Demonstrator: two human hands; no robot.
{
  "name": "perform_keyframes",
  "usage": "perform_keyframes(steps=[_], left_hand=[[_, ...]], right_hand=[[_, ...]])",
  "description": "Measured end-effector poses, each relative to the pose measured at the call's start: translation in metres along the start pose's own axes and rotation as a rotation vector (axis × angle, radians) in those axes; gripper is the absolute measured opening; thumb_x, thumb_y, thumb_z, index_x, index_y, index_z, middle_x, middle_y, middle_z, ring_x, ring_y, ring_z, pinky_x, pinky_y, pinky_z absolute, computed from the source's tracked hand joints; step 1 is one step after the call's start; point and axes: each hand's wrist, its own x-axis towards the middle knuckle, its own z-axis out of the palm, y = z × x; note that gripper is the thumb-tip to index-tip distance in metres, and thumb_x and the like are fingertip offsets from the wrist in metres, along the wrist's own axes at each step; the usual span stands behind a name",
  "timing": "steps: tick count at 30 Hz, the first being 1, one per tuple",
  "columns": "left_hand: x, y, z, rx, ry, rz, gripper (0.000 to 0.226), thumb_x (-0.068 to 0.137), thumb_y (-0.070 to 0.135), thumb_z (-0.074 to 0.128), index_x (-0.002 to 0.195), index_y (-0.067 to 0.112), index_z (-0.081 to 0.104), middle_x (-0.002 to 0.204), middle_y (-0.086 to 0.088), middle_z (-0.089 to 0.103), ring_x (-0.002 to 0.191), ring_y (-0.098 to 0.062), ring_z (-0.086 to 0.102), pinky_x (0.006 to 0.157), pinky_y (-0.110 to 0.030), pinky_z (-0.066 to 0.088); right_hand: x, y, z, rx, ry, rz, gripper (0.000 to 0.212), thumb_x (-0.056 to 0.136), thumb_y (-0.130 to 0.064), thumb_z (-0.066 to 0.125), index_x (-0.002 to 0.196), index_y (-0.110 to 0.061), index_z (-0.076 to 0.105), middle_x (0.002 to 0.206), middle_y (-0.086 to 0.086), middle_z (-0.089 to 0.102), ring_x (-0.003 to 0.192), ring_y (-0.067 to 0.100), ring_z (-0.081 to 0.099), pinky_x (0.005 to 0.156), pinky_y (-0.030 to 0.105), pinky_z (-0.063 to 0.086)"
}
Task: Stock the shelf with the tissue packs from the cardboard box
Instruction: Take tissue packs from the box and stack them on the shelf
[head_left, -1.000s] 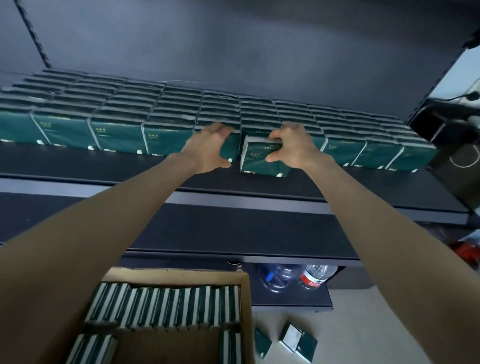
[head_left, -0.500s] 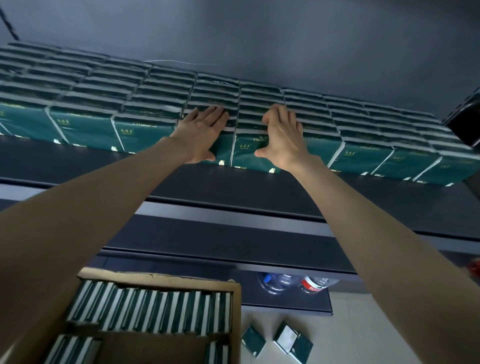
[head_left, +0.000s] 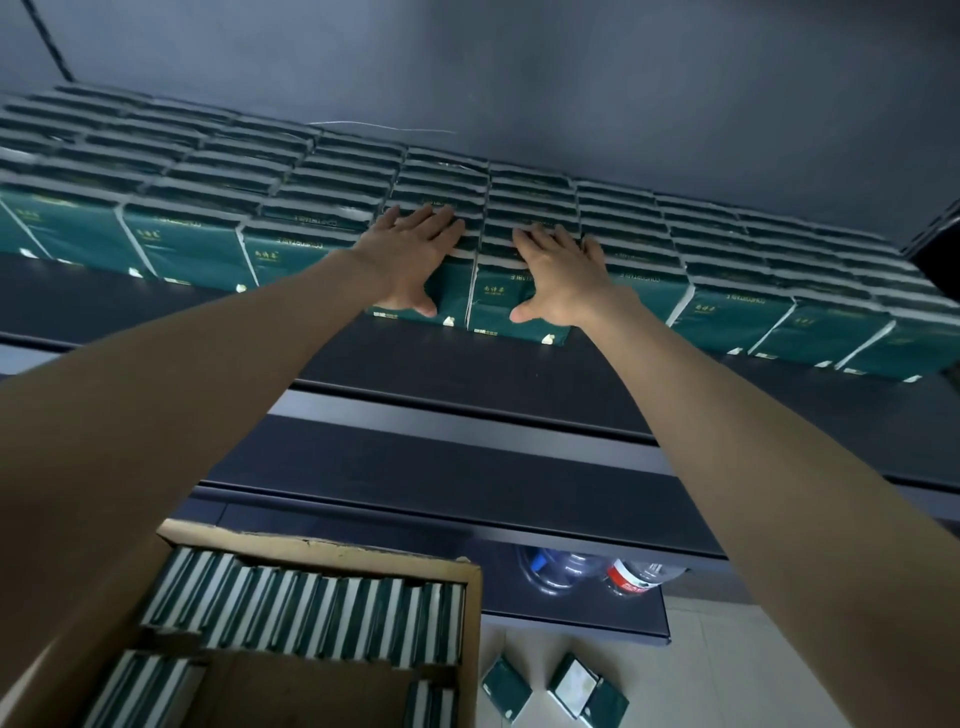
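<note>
I receive 1 view, from the head-worn wide-angle camera. It faces forward and down at the shelf (head_left: 467, 374) from above shelf level, so the tops of the tissue packs (head_left: 197, 249) are visible. The frame is rolled: the shelf's front edge slopes down toward the right. The left hand (head_left: 410, 254) and right hand (head_left: 561, 275) sit near frame centre, at the far end of the 2 forearms, which enter from the lower corners and appear large there. The cardboard box (head_left: 322, 551) is nearest the lens, lower left, viewed from almost directly above. The floor (head_left: 727, 675) occupies the lower right.
</note>
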Motion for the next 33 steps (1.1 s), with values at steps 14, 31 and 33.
perform_keyframes(steps=[14,31,33], left_hand=[[-0.122,0.001,-0.014,-0.265,-0.065,0.068,0.073,0.082,0.04,0.071,0.143,0.015,0.039,0.131,-0.006,0.056,0.123,-0.029,0.046,0.098,-0.043,0.041],[-0.291,0.066,0.264,-0.73,-0.59,-0.069,0.06,0.089,0.044,0.061,0.138,0.013,0.045,0.129,-0.007,0.058,0.11,-0.023,0.058,0.09,-0.034,0.048],[-0.313,0.08,0.298,-0.782,-0.618,-0.144,0.056,0.089,0.048,0.059,0.132,0.014,0.051,0.127,-0.007,0.06,0.11,-0.022,0.058,0.09,-0.034,0.048]], right_hand=[[-0.11,-0.062,-0.024,0.389,-0.038,0.076,0.061,0.078,-0.021,0.077,0.133,-0.014,0.051,0.132,0.011,0.054,0.116,0.028,0.054,0.102,0.042,0.043],[-0.226,-0.168,0.26,0.609,-0.538,0.267,0.053,0.084,-0.028,0.071,0.13,-0.008,0.052,0.118,0.012,0.062,0.106,0.025,0.06,0.09,0.035,0.049],[-0.237,-0.175,0.295,0.645,-0.584,0.316,0.053,0.085,-0.03,0.07,0.131,-0.009,0.051,0.123,0.011,0.061,0.11,0.025,0.06,0.092,0.034,0.049]])
